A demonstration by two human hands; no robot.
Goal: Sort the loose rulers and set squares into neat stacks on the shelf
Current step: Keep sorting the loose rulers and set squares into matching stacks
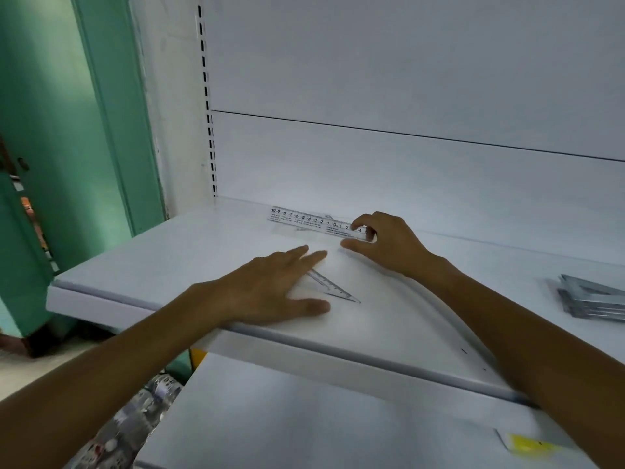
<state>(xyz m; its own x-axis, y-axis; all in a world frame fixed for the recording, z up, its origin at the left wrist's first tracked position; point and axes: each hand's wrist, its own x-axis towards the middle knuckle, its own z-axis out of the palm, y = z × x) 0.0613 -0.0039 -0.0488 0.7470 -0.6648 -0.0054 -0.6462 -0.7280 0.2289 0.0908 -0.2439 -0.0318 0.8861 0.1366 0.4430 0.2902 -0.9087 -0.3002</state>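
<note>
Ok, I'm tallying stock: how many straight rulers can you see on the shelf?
1: the ruler lies at the back of the shelf, its right end pinched by the right hand. More may hide beneath it or in the stack at the far right.

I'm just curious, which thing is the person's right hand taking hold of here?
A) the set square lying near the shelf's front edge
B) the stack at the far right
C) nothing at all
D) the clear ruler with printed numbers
D: the right hand has its fingers and thumb curled round one end of the clear ruler, while the left hand lies flat on the set square.
</note>
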